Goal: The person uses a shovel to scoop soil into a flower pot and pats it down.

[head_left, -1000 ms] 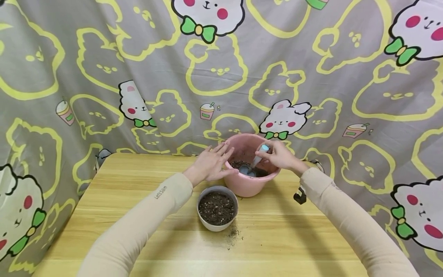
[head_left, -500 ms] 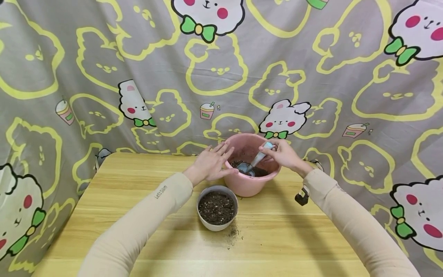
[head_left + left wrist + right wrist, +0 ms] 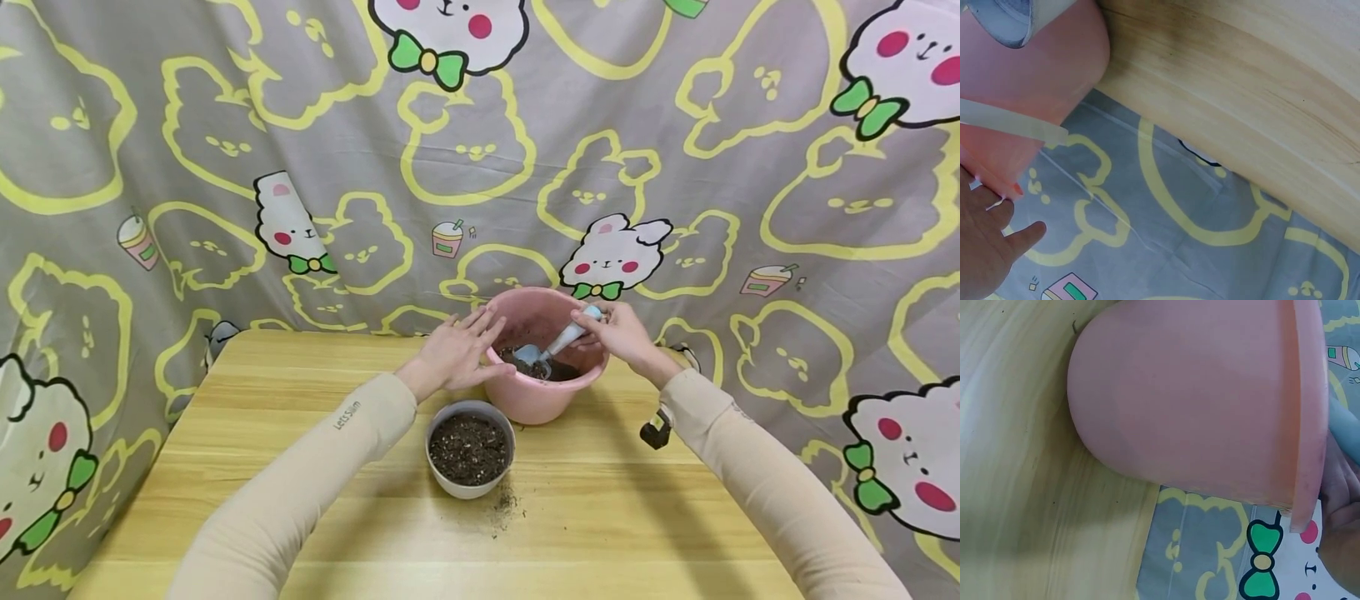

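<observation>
My left hand point(image 3: 455, 352) lies with extended fingers against the left rim of a pink plastic bucket point(image 3: 531, 402). In the left wrist view, that hand point(image 3: 985, 247) shows at the lower left by the bucket's rim. My right hand point(image 3: 624, 340) grips the handle of a light blue garden trowel point(image 3: 564, 340) over the bucket's right side. Dark soil lies on the trowel's blade, which is low inside the bucket above more soil. From the right wrist, the bucket wall point(image 3: 1191, 394) hides most of the trowel and part of the hand point(image 3: 1342, 512).
A small whitish pot point(image 3: 467, 492) filled with dark soil point(image 3: 468, 450) stands in front of the bucket. Spilled soil point(image 3: 506, 502) dots the wooden table point(image 3: 600, 533) beside it. A grey cartoon-print curtain point(image 3: 480, 125) hangs directly behind the table.
The right hand has shifted slightly right, tipping the trowel's handle lower to the right, while its blade has come up with soil on it. The left hand has stayed at the rim.
</observation>
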{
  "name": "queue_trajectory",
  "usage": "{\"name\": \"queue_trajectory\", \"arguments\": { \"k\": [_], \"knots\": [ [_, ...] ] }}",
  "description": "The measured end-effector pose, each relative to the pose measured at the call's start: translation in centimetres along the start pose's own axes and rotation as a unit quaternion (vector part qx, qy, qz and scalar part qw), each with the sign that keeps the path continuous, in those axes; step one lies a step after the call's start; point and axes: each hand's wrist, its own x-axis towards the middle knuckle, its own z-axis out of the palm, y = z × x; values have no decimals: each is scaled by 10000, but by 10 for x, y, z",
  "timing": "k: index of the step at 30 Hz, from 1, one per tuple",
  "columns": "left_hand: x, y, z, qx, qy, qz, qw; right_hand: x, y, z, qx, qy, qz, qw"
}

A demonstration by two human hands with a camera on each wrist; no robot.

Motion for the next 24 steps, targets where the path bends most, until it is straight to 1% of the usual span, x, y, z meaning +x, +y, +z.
{"name": "queue_trajectory", "arguments": {
  "k": [5,11,15,21,24],
  "knots": [
    [0,0,1,-22,5,8,10000,-1,2,-1,329,80,133,9993],
    [0,0,1,1,-1,3,10000,-1,2,-6,760,308,150,9965],
    [1,-1,1,52,15,26,10000,-1,1,-10,1121,326,146,9931],
    [1,-1,1,66,23,28,10000,-1,5,-19,1583,374,325,9862],
    [1,-2,1,56,29,23,10000,-2,7,-22,1719,379,352,9838]
  ]
}}
